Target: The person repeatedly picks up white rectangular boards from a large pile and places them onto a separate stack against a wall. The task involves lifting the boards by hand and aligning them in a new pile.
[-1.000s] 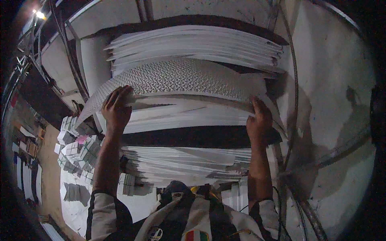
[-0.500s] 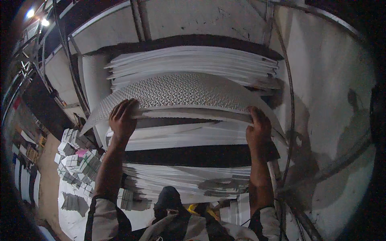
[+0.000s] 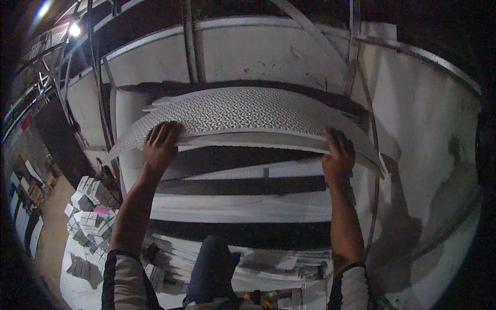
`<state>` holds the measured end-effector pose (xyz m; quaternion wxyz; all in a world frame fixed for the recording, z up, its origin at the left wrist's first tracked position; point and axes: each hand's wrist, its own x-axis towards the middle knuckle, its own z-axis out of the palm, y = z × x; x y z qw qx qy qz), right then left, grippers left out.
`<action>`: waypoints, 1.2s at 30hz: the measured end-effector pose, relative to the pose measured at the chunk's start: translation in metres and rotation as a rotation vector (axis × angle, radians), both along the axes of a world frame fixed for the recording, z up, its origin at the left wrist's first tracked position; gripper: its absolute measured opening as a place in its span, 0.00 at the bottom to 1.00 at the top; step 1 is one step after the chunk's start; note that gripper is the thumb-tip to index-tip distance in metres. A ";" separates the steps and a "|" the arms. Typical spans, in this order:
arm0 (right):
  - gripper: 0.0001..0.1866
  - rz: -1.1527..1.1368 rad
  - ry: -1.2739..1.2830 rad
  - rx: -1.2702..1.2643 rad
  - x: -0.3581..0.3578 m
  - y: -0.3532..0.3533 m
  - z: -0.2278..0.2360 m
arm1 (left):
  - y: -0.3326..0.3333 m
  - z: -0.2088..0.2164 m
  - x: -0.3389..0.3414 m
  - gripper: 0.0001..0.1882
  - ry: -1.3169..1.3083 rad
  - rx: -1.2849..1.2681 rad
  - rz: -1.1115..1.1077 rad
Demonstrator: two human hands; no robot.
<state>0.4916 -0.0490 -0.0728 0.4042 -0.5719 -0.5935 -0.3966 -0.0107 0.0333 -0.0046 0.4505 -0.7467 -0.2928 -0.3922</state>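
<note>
A long white sheet with an embossed, patterned face [image 3: 253, 111] spans the middle of the view in front of me, bowed upward in the picture. My left hand [image 3: 164, 143] is closed on its near edge, left of centre. On the right, my right hand [image 3: 338, 150] grips the same edge, fingers over the top. Under the sheet's near edge runs a second pale edge; whether it is a separate sheet I cannot tell. Below it lie stacked white sheets [image 3: 243, 207], with dark gaps between the layers.
At lower left stand bundles of small white-grey blocks [image 3: 85, 219]. A light wall [image 3: 268, 59] with metal posts is behind the stack. A cable [image 3: 373, 212] hangs on the right. More thin sheets [image 3: 274, 263] lie close by my knee [image 3: 211, 268].
The held sheet stays in both hands and now covers most of the rear stack. My view has tilted up, and a knee shows larger at the bottom.
</note>
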 end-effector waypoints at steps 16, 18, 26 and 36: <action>0.46 -0.235 -0.113 0.240 -0.025 0.076 -0.010 | 0.094 -0.019 0.080 0.33 -0.088 -0.038 -0.075; 0.46 -0.304 -0.129 0.217 -0.025 0.070 -0.016 | 0.108 -0.023 0.101 0.30 -0.080 0.025 -0.127; 0.44 -0.203 -0.242 0.261 -0.047 0.100 -0.016 | 0.127 -0.001 0.073 0.34 0.040 0.309 -0.131; 0.30 -0.277 -0.480 0.419 -0.033 0.115 -0.001 | 0.147 -0.018 0.077 0.28 0.061 0.359 -0.042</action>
